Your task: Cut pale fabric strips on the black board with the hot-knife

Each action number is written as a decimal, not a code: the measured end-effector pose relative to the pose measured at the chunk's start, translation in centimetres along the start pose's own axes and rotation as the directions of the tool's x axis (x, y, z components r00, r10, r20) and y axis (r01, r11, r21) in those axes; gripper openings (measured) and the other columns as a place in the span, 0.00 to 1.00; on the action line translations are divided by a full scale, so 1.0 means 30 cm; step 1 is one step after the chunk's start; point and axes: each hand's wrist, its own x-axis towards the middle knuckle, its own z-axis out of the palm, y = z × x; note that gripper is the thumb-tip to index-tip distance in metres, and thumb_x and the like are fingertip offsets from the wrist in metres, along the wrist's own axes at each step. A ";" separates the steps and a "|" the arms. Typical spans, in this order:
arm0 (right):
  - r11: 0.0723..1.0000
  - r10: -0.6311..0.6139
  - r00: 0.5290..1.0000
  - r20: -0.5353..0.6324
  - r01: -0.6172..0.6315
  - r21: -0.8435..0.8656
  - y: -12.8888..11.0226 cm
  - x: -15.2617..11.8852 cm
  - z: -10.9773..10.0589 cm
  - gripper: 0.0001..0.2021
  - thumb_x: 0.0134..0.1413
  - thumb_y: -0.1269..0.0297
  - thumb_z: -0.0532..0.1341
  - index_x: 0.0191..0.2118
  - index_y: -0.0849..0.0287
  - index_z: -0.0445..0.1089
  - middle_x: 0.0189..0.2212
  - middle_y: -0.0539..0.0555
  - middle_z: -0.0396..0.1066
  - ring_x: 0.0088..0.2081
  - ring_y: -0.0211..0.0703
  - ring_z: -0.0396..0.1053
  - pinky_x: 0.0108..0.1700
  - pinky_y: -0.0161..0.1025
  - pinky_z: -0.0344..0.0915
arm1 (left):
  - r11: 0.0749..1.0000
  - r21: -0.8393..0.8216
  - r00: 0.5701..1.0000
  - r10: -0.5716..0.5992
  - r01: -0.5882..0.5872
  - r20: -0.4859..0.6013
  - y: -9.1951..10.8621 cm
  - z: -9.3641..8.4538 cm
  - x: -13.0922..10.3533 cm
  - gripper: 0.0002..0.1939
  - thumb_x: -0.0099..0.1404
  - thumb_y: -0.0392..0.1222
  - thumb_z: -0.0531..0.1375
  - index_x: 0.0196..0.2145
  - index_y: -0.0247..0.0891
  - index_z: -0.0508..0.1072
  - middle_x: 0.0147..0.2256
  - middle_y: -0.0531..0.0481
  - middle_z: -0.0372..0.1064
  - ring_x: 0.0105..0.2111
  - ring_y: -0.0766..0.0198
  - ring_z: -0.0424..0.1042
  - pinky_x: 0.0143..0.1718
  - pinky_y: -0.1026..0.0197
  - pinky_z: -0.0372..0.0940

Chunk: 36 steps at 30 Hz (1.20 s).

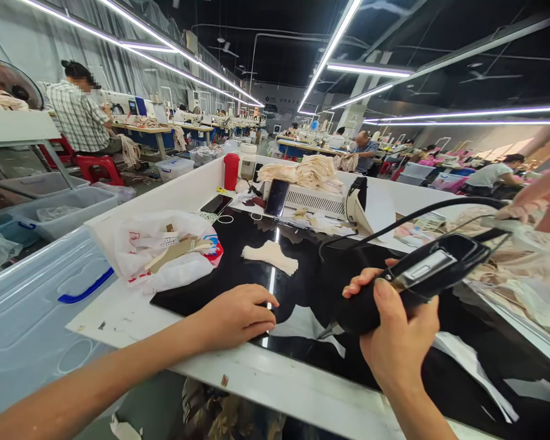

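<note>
My right hand (401, 330) is wrapped round a black corded hand-held tool (421, 269) with a silver panel on its body. Its pointed metal tip (332, 330) is just over a pale flat shape (302, 324) on the glossy black board (220, 275). I cannot tell whether the tip touches it. At the board's near edge my left hand (242, 315) lies low with its fingers apart and nothing visible in them, close to the pale shape's left end. A cream fabric piece (270, 256) lies farther back, beyond both hands.
A white plastic bag of scraps (165, 256) stands left on the table. At the back are a phone (277, 197), stacked cream fabric (311, 172) and a red cup (231, 171). The tool's cord (407, 217) arches rightward past piled fabric (522, 263). Other people work behind.
</note>
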 end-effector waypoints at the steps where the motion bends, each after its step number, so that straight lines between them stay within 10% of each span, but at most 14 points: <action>1: 1.000 -0.001 1.000 -0.001 0.001 0.003 -0.004 0.003 0.005 0.20 0.50 0.58 0.72 0.46 0.54 0.67 0.28 0.46 0.72 0.26 0.39 0.69 0.30 0.40 0.71 | 1.000 -0.004 1.000 -0.010 0.010 0.011 -0.012 -0.011 0.011 0.10 0.74 0.40 0.57 0.41 0.39 0.79 0.51 0.44 0.74 0.50 0.58 0.74 0.55 0.56 0.67; 18: 1.000 -0.023 1.000 -0.005 0.023 0.013 0.064 0.023 0.105 0.21 0.55 0.57 0.70 0.51 0.53 0.66 0.30 0.45 0.72 0.27 0.38 0.69 0.33 0.41 0.71 | 0.946 -0.321 0.908 0.174 -0.047 0.381 -0.134 -0.017 0.194 0.31 0.63 0.49 0.69 0.61 0.45 0.65 0.59 0.44 0.70 0.66 0.49 0.60 0.70 0.37 0.43; 36: 0.998 -0.045 0.999 0.024 0.044 0.050 0.100 0.021 0.116 0.18 0.56 0.60 0.70 0.49 0.52 0.66 0.30 0.46 0.72 0.28 0.39 0.69 0.34 0.41 0.70 | 0.929 -0.371 0.894 0.168 -0.003 0.415 -0.153 -0.009 0.196 0.38 0.59 0.53 0.71 0.62 0.40 0.63 0.62 0.41 0.66 0.67 0.46 0.57 0.71 0.36 0.34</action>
